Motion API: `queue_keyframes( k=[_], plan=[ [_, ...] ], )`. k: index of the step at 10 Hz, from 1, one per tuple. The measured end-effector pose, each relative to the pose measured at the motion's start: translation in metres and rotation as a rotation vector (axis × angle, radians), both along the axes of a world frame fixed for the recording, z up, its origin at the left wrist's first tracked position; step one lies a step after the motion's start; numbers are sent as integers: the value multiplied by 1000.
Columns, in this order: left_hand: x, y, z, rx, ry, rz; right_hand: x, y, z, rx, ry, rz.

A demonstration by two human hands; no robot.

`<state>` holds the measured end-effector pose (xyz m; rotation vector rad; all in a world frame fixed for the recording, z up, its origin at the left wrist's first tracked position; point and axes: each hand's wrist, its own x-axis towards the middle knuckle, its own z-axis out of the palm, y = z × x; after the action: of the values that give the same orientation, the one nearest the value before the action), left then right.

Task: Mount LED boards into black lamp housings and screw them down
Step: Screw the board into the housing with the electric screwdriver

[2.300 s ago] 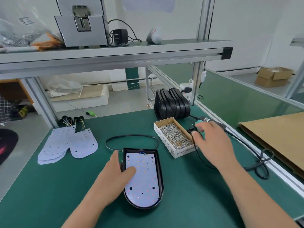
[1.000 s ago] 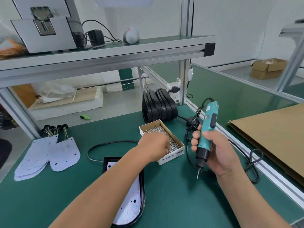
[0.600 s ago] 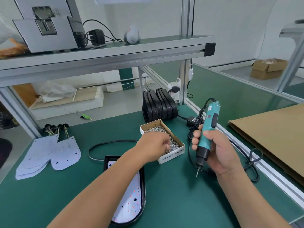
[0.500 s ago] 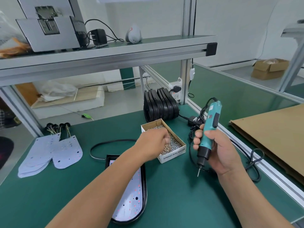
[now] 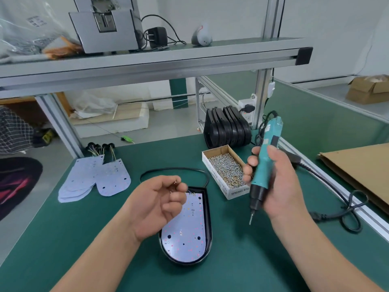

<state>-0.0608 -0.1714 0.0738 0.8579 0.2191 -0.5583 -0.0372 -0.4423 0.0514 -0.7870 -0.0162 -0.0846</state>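
A black lamp housing (image 5: 209, 224) lies on the green mat in front of me with a white LED board (image 5: 187, 234) seated inside it. My left hand (image 5: 156, 204) hovers over the housing's upper left, palm turned up, fingertips pinched on small screws (image 5: 175, 182). My right hand (image 5: 273, 184) grips a teal electric screwdriver (image 5: 264, 165) upright, bit pointing down, to the right of the housing. A cardboard box of screws (image 5: 226, 170) sits between the housing and the screwdriver.
Spare LED boards (image 5: 94, 180) are fanned out at the left. A stack of black housings (image 5: 227, 129) stands behind the screw box. The screwdriver's black cable (image 5: 345, 209) loops along the right rail. A cardboard sheet (image 5: 362, 167) lies at the far right. A shelf (image 5: 147, 60) runs overhead.
My left hand has left the screw box and come back over the housing with screws in its fingertips. The right hand keeps holding the screwdriver, now slightly nearer the housing.
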Motion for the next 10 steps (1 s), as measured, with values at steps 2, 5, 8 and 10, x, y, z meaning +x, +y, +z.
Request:
queue_keyframes(
  k=[2,5,8,10],
  plan=[
    [-12,9,-5,344,-286,-63,17,49,34,152,52,-27],
    [-29,-1,-11,822,-621,-143,14,77,30,328,-103,-158],
    [-35,3,-15,858,-623,-147,5,89,28,226,-185,-130],
    [-36,5,-18,884,-650,-135,4,90,25,183,-204,-123]
  ],
)
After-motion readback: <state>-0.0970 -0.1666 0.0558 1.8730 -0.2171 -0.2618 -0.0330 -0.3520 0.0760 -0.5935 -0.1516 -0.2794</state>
